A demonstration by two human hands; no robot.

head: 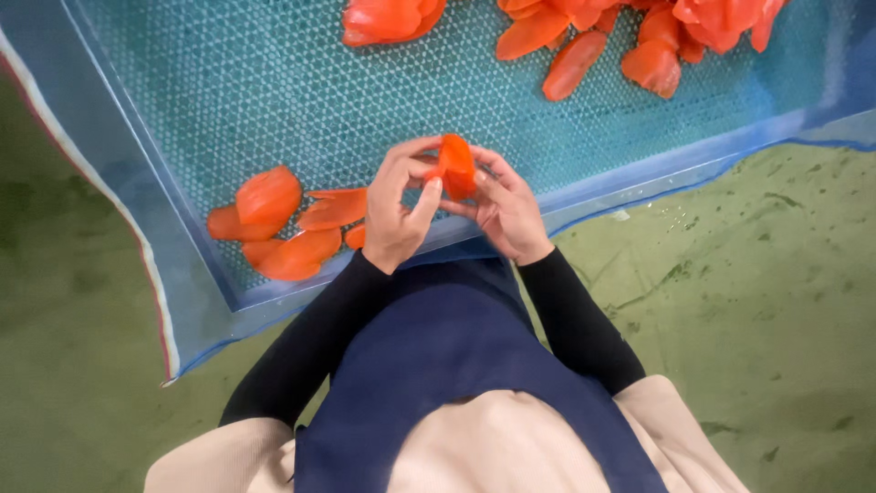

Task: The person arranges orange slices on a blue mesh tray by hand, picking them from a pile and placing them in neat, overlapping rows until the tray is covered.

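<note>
Orange fruit slice (pixel 456 166), perhaps soft, pinched between left hand (pixel 399 212) and right hand (pixel 505 212) above blue mesh (pixel 228 91).

Orange-red piece (pixel 456 167), centre; orange-red pieces (pixel 278 228) at 9 o'clock, more (pixel 639 36) at 1 o'clock; teal honeycomb-patterned mesh tray (pixel 274 100), blue-bordered; olive-green floor (pixel 748 274); black sleeves (pixel 575 319); navy apron (pixel 438 338).

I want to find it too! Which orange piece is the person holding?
Start at the blue mesh tray on the green floor. At its near edge, the left hand and right hand meet. The orange piece pinched between them is the only one lifted.
</note>
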